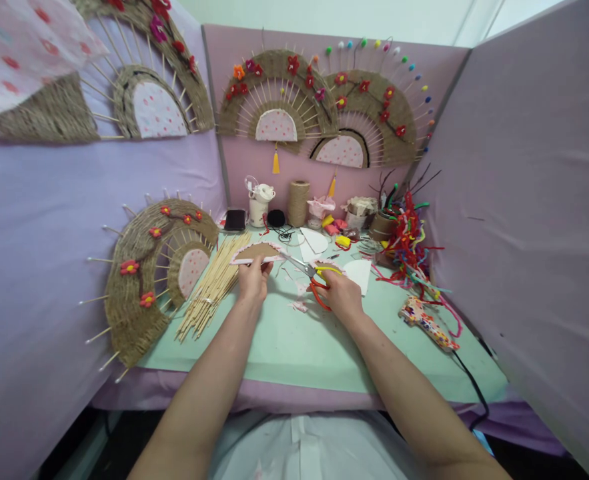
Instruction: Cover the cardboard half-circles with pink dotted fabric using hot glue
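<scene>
My left hand (254,279) grips a half-round piece of brown cardboard (258,251) edged with pinkish-white fabric, raised above the table. My right hand (343,297) is closed on a pair of scissors (319,295) with red and yellow handles. The blades point left, and their tips meet or nearly meet the right end of the cardboard piece. A second fabric-edged cardboard piece (327,265) shows just behind the right hand. Small fabric scraps (299,305) lie on the table between my hands.
Thin wooden sticks (209,293) lie left on the green table (294,353). A patterned glue gun (427,323) with a black cord lies right, near coloured pipe cleaners (407,240). A twine spool (299,203) stands behind. Decorated fans (279,87) hang on the partitions.
</scene>
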Available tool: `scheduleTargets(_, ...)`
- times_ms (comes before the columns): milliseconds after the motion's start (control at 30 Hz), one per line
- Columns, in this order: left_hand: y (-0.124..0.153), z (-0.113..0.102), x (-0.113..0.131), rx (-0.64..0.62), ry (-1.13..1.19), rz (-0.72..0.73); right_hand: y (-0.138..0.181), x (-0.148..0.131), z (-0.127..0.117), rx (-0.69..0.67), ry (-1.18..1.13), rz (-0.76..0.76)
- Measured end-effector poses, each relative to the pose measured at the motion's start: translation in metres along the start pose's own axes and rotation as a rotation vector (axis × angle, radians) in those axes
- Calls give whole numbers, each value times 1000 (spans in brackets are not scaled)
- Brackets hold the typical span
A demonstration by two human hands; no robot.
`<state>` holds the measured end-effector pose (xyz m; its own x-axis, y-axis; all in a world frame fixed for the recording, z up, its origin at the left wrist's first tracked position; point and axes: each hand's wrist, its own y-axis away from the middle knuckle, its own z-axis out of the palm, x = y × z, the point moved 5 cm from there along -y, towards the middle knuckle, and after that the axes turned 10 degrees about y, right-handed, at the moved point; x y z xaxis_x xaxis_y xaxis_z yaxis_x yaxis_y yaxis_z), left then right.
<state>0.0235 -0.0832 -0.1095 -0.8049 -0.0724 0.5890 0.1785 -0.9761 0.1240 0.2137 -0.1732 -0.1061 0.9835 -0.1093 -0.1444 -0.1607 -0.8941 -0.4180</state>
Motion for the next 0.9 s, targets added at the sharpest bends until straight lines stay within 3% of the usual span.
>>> scheduleTargets(100, 0, 0, 0, 11, -4, -4, 0, 1, 1, -62, 27, 60)
scheduleTargets(500, 3, 5, -2, -61, 39, -109, -3, 17, 3, 11, -130, 199)
scheduleTargets(900, 18, 21, -5, -372, -52, -159, -5, 21, 11, -12, -295, 200)
